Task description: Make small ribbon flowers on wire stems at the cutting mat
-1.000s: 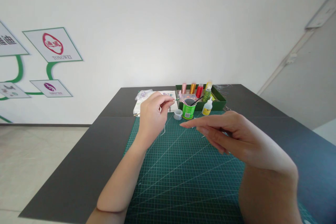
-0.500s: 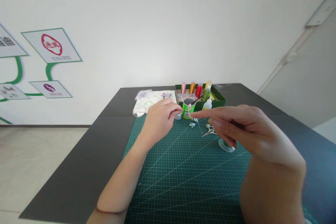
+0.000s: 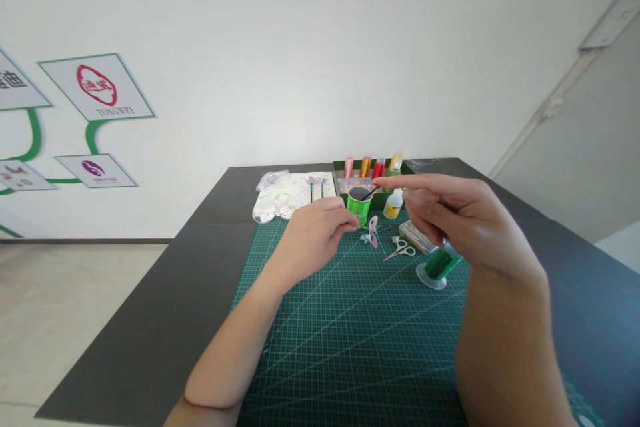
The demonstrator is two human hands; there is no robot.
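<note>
My left hand (image 3: 323, 233) is closed in a pinch on a thin green stem. At the stem's right end shows a small pink petal piece (image 3: 373, 225), overlapping pale blue leaf-like pieces (image 3: 367, 239) near the mat. My right hand (image 3: 445, 213) has its index finger stretched out and the other fingers loosely bent. That fingertip overlaps the upper end of a thin black stick (image 3: 371, 193), which leans in a green can (image 3: 356, 211); whether it touches is unclear. Below the right hand stands a spool of green wire (image 3: 440, 263), with small white-handled scissors (image 3: 401, 249) to its left.
A green cutting mat (image 3: 340, 333) covers the dark table's middle. Behind the can, a dark green box (image 3: 380, 201) holds several coloured spools. A glue bottle (image 3: 393, 204) stands before it. To the left lies a white pad (image 3: 295, 190) with flower stems and plastic wrapping.
My right hand has moved away from the petal piece, up toward the black stick. My left hand has shifted slightly right and down with the stem and petal piece.
</note>
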